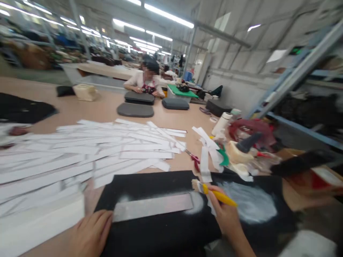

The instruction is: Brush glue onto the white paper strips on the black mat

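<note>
Gripping a yellow-handled brush [217, 194] in the right hand [226, 217], bristles pointing left just above the right end of a pale strip [152, 207], whose long axis runs left to right across a black sheet [150, 239], with a white smear [249, 201] right of the hand. The left hand [91, 233] lies open and unclenched at the sheet's left edge, beside the strip's left end. Past the sheet's far edge spread loose white paper strips [107, 150] and red-handled scissors [194, 159], with a co-worker [146, 76] seated well beyond, behind grey pads [135, 109].
</note>
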`<state>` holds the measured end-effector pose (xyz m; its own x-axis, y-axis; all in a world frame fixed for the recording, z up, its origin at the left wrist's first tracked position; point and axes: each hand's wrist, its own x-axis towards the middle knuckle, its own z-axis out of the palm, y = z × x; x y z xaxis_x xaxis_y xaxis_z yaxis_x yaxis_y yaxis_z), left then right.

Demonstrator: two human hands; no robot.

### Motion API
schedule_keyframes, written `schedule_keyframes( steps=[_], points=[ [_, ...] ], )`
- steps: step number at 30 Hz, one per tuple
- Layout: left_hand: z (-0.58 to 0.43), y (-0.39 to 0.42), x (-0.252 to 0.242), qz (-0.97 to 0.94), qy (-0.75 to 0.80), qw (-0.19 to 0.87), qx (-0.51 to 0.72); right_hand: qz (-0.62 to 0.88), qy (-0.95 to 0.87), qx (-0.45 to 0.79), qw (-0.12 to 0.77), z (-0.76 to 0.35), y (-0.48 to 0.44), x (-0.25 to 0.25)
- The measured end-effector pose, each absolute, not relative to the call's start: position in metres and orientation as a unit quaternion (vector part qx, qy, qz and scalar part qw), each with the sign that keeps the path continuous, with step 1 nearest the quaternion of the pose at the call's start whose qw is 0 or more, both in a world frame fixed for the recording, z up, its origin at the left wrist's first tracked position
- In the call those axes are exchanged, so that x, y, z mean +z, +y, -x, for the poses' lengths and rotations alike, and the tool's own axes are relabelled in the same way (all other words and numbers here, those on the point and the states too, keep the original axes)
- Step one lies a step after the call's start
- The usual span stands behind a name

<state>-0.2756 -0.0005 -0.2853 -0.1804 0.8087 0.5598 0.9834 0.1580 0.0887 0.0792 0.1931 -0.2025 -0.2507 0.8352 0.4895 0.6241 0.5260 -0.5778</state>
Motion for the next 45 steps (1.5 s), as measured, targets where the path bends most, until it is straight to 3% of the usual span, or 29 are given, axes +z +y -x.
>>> schedule_keyframes(
  steps=[7, 17, 23, 29, 38, 45],
  points=[
    [0.310, -0.028, -0.260, 0.415, -0.897, 0.124, -0.083, 0.237, -0.866, 0.160, 0.410, 0.012, 0.175, -0.223],
    [0.306, -0.031, -0.256, 0.431, -0.894, 0.115, -0.036, 0.090, -0.892, 0.248, 0.367, 0.107, 0.131, -0.223],
    [0.311, -0.037, -0.260, 0.424, -0.897, 0.078, -0.096, 0.030, -0.918, 0.244, 0.310, 0.159, 0.109, -0.228],
    [0.306, -0.039, -0.267, 0.405, -0.896, 0.099, -0.153, 0.063, -0.951, 0.177, 0.244, 0.215, 0.079, -0.258],
    [0.302, -0.036, -0.267, 0.372, -0.902, 0.127, -0.179, 0.071, -0.926, 0.262, 0.261, 0.228, 0.067, -0.258],
    [0.316, -0.040, -0.267, 0.314, -0.896, 0.070, -0.306, 0.050, -0.951, 0.163, 0.258, 0.230, 0.062, -0.268]
  ],
)
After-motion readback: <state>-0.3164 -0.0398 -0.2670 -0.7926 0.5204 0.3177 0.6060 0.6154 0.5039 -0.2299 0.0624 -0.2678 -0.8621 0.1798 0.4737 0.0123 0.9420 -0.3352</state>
